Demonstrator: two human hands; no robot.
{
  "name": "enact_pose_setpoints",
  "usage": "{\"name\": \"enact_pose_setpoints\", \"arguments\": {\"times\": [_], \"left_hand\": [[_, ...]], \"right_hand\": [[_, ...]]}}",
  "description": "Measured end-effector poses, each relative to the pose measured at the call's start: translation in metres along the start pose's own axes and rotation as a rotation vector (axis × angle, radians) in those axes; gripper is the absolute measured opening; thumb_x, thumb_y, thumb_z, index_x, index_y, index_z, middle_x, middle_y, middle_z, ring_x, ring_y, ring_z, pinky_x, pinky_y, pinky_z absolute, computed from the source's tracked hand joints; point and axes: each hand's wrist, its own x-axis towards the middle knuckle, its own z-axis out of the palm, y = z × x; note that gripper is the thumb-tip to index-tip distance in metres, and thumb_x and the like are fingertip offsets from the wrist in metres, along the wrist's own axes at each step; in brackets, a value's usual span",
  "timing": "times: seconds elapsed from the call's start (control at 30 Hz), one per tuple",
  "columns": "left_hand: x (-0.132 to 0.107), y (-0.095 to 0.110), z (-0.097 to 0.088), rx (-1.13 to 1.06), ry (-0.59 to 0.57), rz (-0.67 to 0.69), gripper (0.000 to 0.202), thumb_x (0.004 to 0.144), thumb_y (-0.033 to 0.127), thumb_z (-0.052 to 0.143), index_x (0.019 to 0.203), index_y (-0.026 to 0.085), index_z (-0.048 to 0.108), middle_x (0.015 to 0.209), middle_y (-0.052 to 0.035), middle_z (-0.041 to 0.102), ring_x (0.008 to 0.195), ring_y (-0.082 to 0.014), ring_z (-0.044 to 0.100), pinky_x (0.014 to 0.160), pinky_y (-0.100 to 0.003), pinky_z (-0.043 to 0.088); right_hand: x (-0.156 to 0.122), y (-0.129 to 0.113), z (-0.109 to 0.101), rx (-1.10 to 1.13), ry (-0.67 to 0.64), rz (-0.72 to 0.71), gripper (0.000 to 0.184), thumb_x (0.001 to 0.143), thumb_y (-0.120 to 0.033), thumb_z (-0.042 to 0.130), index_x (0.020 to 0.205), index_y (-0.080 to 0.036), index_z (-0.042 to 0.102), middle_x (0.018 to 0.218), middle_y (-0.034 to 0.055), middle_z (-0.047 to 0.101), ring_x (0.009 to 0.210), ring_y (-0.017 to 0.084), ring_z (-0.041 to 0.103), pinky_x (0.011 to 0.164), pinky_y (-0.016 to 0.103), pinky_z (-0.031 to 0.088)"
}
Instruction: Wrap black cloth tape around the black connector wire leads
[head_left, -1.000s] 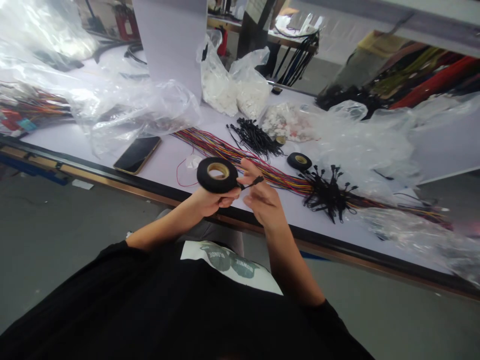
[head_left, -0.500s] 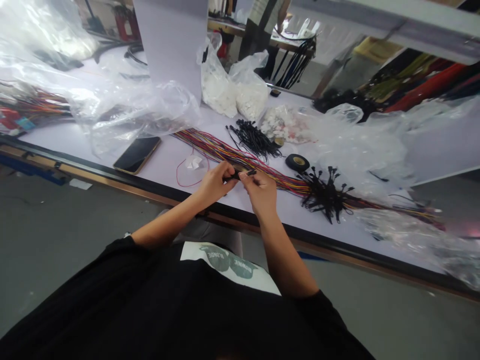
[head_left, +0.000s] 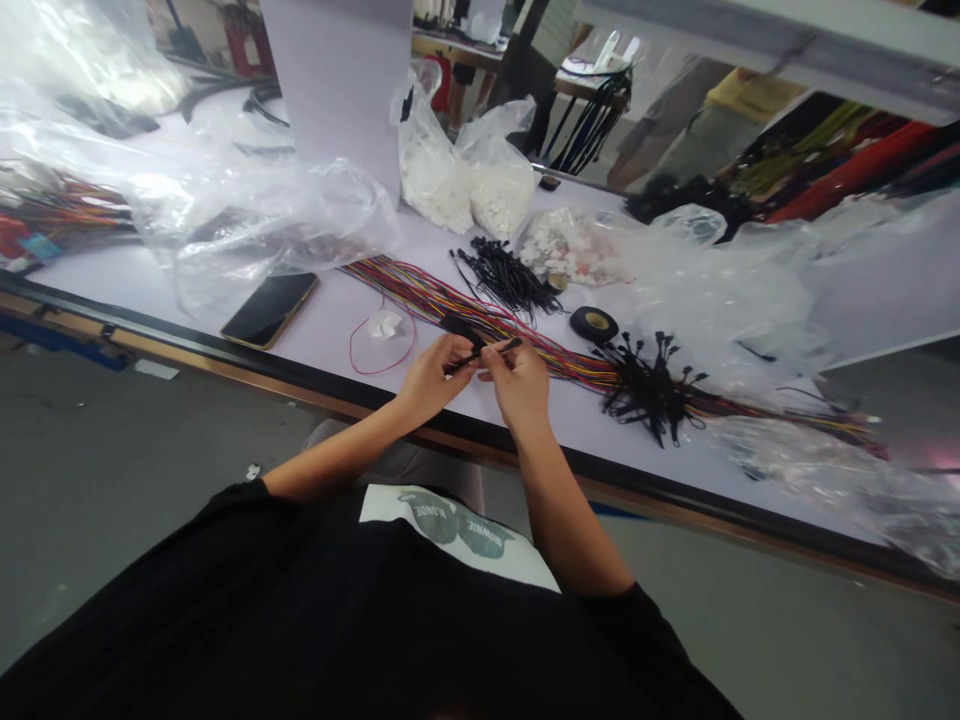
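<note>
Over the table's front part, my left hand point(head_left: 433, 378) and my right hand point(head_left: 517, 385) are close together, thumbs and fingertips pinched. Both grip a short black cable point(head_left: 512, 344), whose thicker end sticks out past my right fingers. A dark, flat, rounded piece point(head_left: 459, 327), perhaps a roll of black tape, shows just above my left fingers; whether that hand holds it too I cannot tell. Behind both hands runs a long bundle of coloured wires point(head_left: 420, 292). Beside it lies a pile of black cables point(head_left: 506, 277), and more black leads point(head_left: 651, 390) rest across the bundle at right.
A phone point(head_left: 270, 311) lies at left, near a thin red wire loop point(head_left: 352, 350). A black tape roll point(head_left: 594, 324) sits behind the bundle. Bags of white parts point(head_left: 499, 195) and clear plastic bags point(head_left: 255, 220) crowd the back. Beyond the partition stands a person point(head_left: 536, 50).
The dark rounded piece above my left fingers has come into view. My hands have shifted slightly down, and the black cable between them is tilted more.
</note>
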Motion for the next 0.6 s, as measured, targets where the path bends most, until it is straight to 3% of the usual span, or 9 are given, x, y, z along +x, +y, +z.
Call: {"name": "enact_pose_setpoints", "arguments": {"times": [0.07, 0.13, 0.23, 0.33, 0.4, 0.47, 0.53, 0.6], "left_hand": [[-0.005, 0.000, 0.002, -0.189, 0.081, -0.125, 0.032, 0.064, 0.011, 0.069, 0.083, 0.018, 0.045, 0.081, 0.0039, 0.055, 0.061, -0.0049, 0.056, 0.057, -0.019, 0.045], [-0.005, 0.002, -0.001, -0.371, 0.056, -0.293, 0.038, 0.063, 0.021, 0.075, 0.083, 0.018, 0.044, 0.076, 0.0046, 0.053, 0.052, -0.0040, 0.053, 0.048, -0.017, 0.042], [0.004, 0.010, -0.012, -0.575, -0.213, -0.553, 0.041, 0.069, 0.049, 0.071, 0.083, 0.016, 0.051, 0.067, 0.0014, 0.055, 0.047, -0.0067, 0.053, 0.036, -0.016, 0.031], [0.014, 0.013, -0.022, -0.688, -0.422, -0.697, 0.051, 0.076, 0.065, 0.054, 0.084, 0.015, 0.056, 0.065, -0.0027, 0.059, 0.045, -0.0090, 0.054, 0.030, -0.016, 0.023], [0.015, 0.011, -0.024, -0.737, -0.456, -0.693, 0.050, 0.077, 0.064, 0.053, 0.081, 0.014, 0.056, 0.061, -0.0018, 0.058, 0.043, -0.0081, 0.050, 0.030, -0.014, 0.020], [0.011, 0.006, -0.022, -0.755, -0.435, -0.597, 0.046, 0.071, 0.060, 0.062, 0.079, 0.015, 0.056, 0.057, 0.0012, 0.055, 0.042, -0.0062, 0.045, 0.031, -0.013, 0.018], [0.003, 0.004, -0.020, -0.715, -0.398, -0.423, 0.048, 0.060, 0.058, 0.072, 0.078, 0.016, 0.057, 0.056, 0.0034, 0.051, 0.044, -0.0050, 0.042, 0.034, -0.014, 0.022], [-0.004, 0.007, -0.023, -0.579, -0.365, -0.213, 0.053, 0.049, 0.054, 0.080, 0.080, 0.016, 0.059, 0.065, 0.0019, 0.054, 0.055, -0.0070, 0.048, 0.043, -0.016, 0.035]], "right_hand": [[-0.002, -0.001, 0.001, -0.032, 0.034, -0.004, 0.025, 0.075, -0.045, 0.058, 0.075, -0.020, 0.052, 0.069, 0.0021, 0.070, 0.059, 0.017, 0.067, 0.060, 0.031, 0.053], [-0.005, -0.003, 0.000, -0.072, 0.026, -0.017, 0.024, 0.076, -0.044, 0.057, 0.075, -0.020, 0.052, 0.069, 0.0029, 0.071, 0.058, 0.018, 0.068, 0.063, 0.033, 0.053], [-0.010, -0.009, -0.004, -0.111, -0.010, -0.056, 0.022, 0.076, -0.042, 0.058, 0.072, -0.021, 0.054, 0.064, 0.0021, 0.070, 0.060, 0.019, 0.068, 0.065, 0.033, 0.052], [-0.014, -0.015, -0.009, -0.118, -0.065, -0.065, 0.021, 0.073, -0.040, 0.061, 0.067, -0.021, 0.056, 0.060, 0.0015, 0.070, 0.060, 0.019, 0.068, 0.064, 0.031, 0.051], [-0.015, -0.016, -0.011, -0.073, -0.086, -0.047, 0.022, 0.071, -0.040, 0.064, 0.064, -0.020, 0.057, 0.059, 0.0016, 0.071, 0.058, 0.018, 0.067, 0.062, 0.030, 0.051], [-0.014, -0.016, -0.011, 0.025, -0.074, 0.000, 0.024, 0.069, -0.041, 0.065, 0.061, -0.020, 0.058, 0.057, 0.0018, 0.070, 0.054, 0.016, 0.066, 0.058, 0.028, 0.051], [-0.013, -0.014, -0.009, 0.138, -0.047, 0.076, 0.025, 0.067, -0.041, 0.066, 0.058, -0.019, 0.058, 0.053, 0.0018, 0.069, 0.048, 0.015, 0.063, 0.053, 0.027, 0.050], [-0.012, -0.012, -0.007, 0.214, -0.029, 0.143, 0.026, 0.065, -0.040, 0.066, 0.054, -0.019, 0.057, 0.049, 0.0010, 0.066, 0.042, 0.013, 0.059, 0.048, 0.026, 0.048]]}}
